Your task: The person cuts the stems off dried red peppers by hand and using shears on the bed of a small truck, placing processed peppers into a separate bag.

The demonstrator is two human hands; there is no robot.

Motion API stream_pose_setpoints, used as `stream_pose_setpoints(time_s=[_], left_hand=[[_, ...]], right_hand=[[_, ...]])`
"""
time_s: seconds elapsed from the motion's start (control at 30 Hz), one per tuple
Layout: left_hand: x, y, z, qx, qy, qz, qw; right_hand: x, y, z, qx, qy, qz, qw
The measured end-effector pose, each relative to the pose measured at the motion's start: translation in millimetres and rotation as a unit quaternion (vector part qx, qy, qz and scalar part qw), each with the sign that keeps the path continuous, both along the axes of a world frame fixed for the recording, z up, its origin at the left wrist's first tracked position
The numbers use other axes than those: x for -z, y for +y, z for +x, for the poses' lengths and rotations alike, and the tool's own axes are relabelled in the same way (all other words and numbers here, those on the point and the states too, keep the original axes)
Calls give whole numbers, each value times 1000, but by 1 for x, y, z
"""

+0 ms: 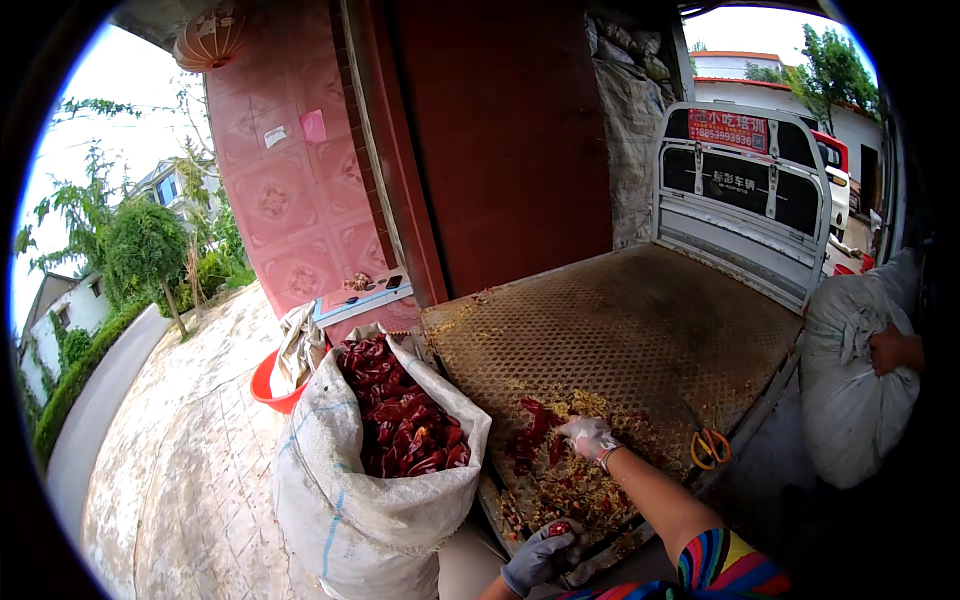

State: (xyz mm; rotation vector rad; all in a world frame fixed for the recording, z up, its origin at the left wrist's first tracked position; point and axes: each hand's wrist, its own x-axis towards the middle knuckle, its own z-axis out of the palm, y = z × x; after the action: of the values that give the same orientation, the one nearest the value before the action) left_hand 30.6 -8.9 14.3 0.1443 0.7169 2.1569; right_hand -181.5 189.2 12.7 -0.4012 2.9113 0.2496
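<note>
My left hand point(535, 562), in a dark grey glove, is at the near edge of the metal truck bed point(600, 310). Its fingers are closed round a dried red chili point(559, 529), of which only a small part shows. My right hand point(592, 440), in a thin whitish glove, reaches over the bed with its fingers stretched toward a small heap of dried red chilies point(530, 430). Nothing shows in its fingers. Pale seeds and red scraps point(580, 490) lie spread beneath and around it. Orange-handled scissors point(710, 450) rest to the right of my right forearm.
Left of the bed stands an open white woven sack point(330, 500) full of dried red chilies. A red basin point(270, 385) is behind it. At the far right another person's hand point(895, 350) grips a full white sack point(850, 400). A metal rack point(740, 200) closes the bed's far end.
</note>
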Motion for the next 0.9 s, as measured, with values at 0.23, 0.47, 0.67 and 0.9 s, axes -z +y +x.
stream_pose_setpoints(time_s=[0.23,0.47,0.67,0.9], left_hand=[[1,2,-1,-44,-13,-3,999],[3,-12,-3,-156,63,-123,978],[-13,-12,-5,-219,151,-177,948],[-25,-9,-1,-178,143,-159,961]], right_hand=[[18,27,14,-65,200,-377,902],[-67,14,101,-115,187,-426,877],[-97,19,151,-118,78,-471,871],[-94,-1,173,-178,84,-490,849]])
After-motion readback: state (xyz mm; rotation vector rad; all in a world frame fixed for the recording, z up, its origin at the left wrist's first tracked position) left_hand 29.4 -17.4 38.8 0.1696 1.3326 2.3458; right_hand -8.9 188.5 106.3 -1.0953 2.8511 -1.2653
